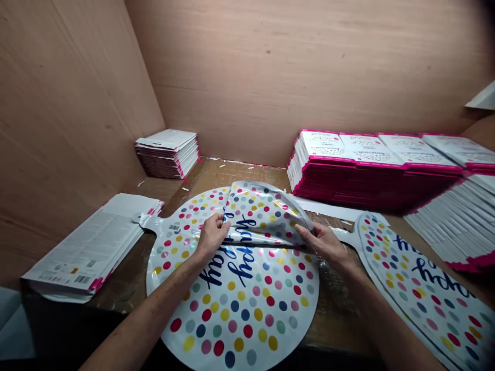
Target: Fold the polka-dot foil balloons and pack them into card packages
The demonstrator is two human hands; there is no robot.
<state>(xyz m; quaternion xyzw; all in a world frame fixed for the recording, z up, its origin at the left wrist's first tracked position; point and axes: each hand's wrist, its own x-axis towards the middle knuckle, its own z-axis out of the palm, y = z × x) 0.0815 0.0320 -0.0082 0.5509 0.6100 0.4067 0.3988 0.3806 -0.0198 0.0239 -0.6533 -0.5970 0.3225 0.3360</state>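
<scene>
A round white foil balloon [247, 309] with coloured dots and blue lettering lies flat on the brown work surface, its neck pointing left. Part of its far side is folded over toward the middle. At the left end of this fold, my left hand [212, 233] has its fingers closed on the foil. My right hand [319, 239] pinches the fold's right end between thumb and fingers. More dotted balloons [421, 293] lie stacked to the right of my right forearm.
Tall stacks of pink-and-white packets [356, 175] stand at the back right, with more packets [460, 221] at the right. A smaller stack [168, 152] stands at the back left, and white packets [93, 242] lie at the left. Wooden panels [247, 77] enclose the surface.
</scene>
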